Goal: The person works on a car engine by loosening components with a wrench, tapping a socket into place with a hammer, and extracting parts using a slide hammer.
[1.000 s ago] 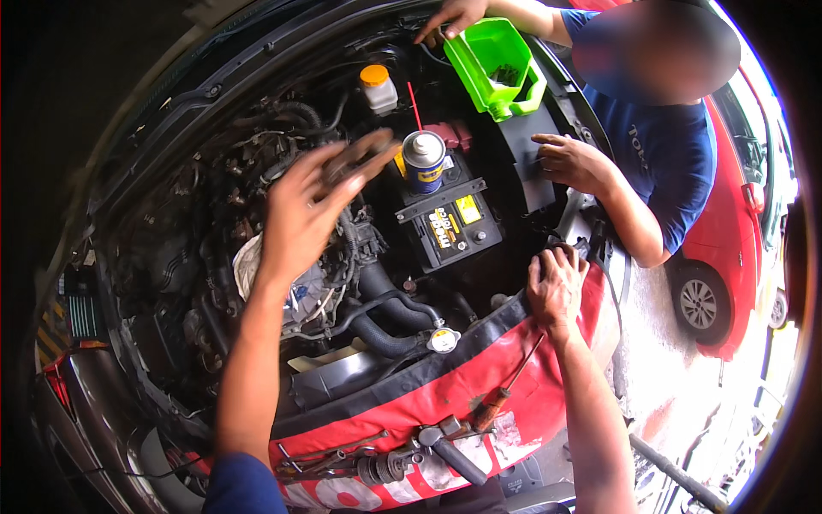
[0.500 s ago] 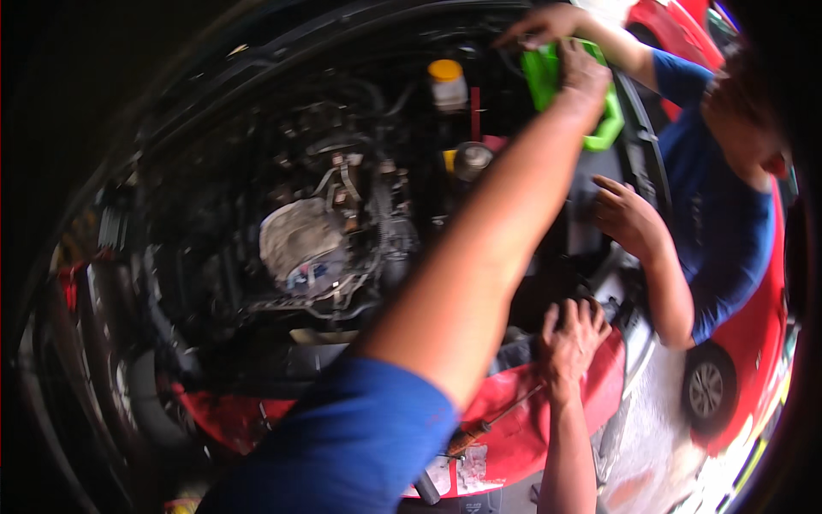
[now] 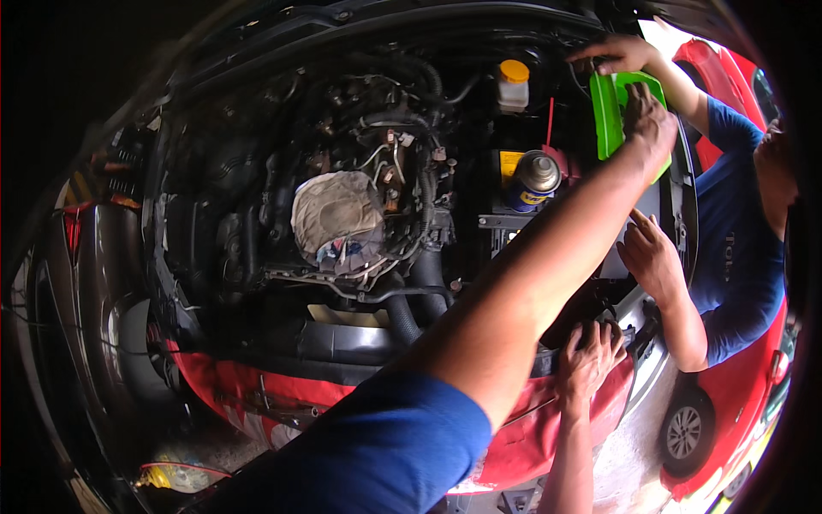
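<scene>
My left arm in a blue sleeve stretches across the engine bay to the far right. There my left hand dips bent, closed fingers into a bright green tray; what they hold, if anything, is hidden. My right hand rests with fingers spread at the near right corner of the bay, beside the red fender cover. A co-worker's hand is at the tray's far edge. Their other hand hangs just nearer than the tray. A spray can stands left of my forearm.
A stained cloth lies over the engine's middle. Behind the spray can is a white reservoir with a yellow cap. The co-worker leans in from the right, with a red car behind. A dark car stands at left.
The view has shifted, so the scene sits further right and is sharper. My left hand stays in the green tray. A screwdriver seen earlier on the red cover is now out of sight.
</scene>
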Tool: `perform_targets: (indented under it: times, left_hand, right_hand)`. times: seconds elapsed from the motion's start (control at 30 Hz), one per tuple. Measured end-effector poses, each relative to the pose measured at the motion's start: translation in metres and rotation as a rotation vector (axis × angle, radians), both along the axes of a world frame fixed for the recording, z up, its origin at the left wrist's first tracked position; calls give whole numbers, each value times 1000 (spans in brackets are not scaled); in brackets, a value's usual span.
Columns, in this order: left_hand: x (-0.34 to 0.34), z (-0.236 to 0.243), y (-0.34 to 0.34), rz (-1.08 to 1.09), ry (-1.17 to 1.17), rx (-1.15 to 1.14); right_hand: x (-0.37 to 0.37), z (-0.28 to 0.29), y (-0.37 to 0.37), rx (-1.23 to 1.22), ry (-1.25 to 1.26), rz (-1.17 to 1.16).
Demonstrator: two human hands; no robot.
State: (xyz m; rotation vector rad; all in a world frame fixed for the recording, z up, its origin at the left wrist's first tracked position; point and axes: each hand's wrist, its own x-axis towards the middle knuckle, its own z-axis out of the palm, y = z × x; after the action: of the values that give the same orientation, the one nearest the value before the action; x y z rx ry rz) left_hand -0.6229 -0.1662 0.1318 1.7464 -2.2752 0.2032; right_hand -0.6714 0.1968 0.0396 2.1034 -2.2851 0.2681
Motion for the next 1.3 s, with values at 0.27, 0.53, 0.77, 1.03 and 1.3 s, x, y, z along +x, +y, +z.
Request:
perform_targets:
  times: [0.27,0.53,0.77,1.03,1.3]
  left_hand:
    - [166,-3,295,-273,956,-385]
    - [497,13,604,931,881,-128]
    - [522,1,778,834,606,380]
    - [490,-34,782,716,439,634]
    - [517,-47,811,475,325,512]
  right_hand:
    - [0,1,1,-3,11,32]
    - [-25,-32,-6,72,193,-27]
    - [-64,-63,-19,-24,103,128]
    - [-14,-8,10,-18,-495,279]
    - [230,48,319,505,-533,950]
